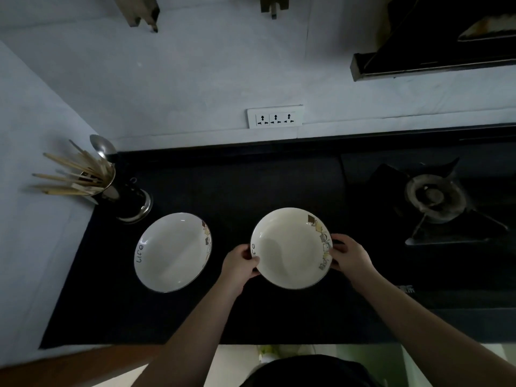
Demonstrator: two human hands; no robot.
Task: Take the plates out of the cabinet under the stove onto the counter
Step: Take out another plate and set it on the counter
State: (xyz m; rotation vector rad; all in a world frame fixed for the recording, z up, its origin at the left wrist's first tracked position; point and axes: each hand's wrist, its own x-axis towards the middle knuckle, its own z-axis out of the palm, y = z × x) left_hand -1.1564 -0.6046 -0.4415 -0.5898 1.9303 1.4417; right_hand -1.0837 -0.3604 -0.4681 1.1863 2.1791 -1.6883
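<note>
At centre frame, the left hand (pixel 240 264) and right hand (pixel 349 256) grasp opposite rims of a white plate (pixel 290 248) over the dark counter (pixel 240 185). Another plate (pixel 173 252) lies left of it. Lowering it level, clear of that neighbour, looks best.

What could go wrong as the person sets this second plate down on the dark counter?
1. The held plate is gripped only at its rim by the left hand and right hand; it may slip.
2. Drifting left, it may knock the plate on the counter.
</note>
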